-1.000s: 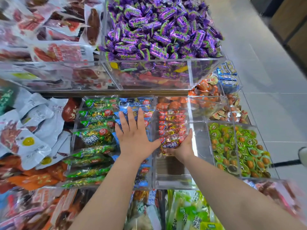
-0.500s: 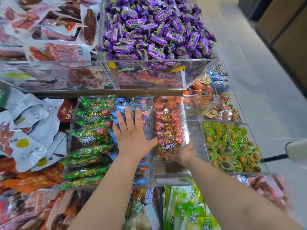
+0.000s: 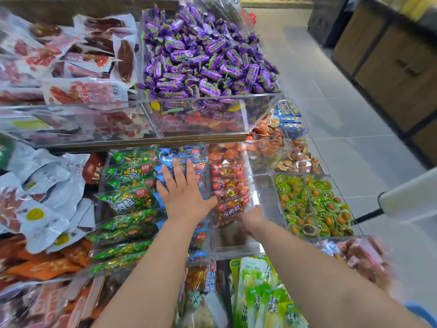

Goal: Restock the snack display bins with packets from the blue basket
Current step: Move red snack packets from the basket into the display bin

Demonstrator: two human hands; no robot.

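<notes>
My left hand (image 3: 184, 195) lies flat, fingers straight, on the blue packets (image 3: 182, 152) in the middle clear bin. My right hand (image 3: 250, 221) is blurred and sits against the near end of the row of red packets (image 3: 229, 183) in the clear bin (image 3: 234, 249) beside it. Its fingers are hidden behind the packets. The near part of that bin holds no packets. A sliver of blue (image 3: 423, 311) shows at the bottom right corner; I cannot tell whether it is the basket.
Green packets (image 3: 127, 200) fill the bin to the left. Purple candies (image 3: 203, 60) heap in the upper bin. Round green and orange packs (image 3: 314, 209) lie to the right. A white handle (image 3: 406, 197) juts in from the right over the tiled aisle.
My right hand has slid lower and nearer along the red packet row. My left hand has stayed flat on the blue packets. The view has tilted up slightly.
</notes>
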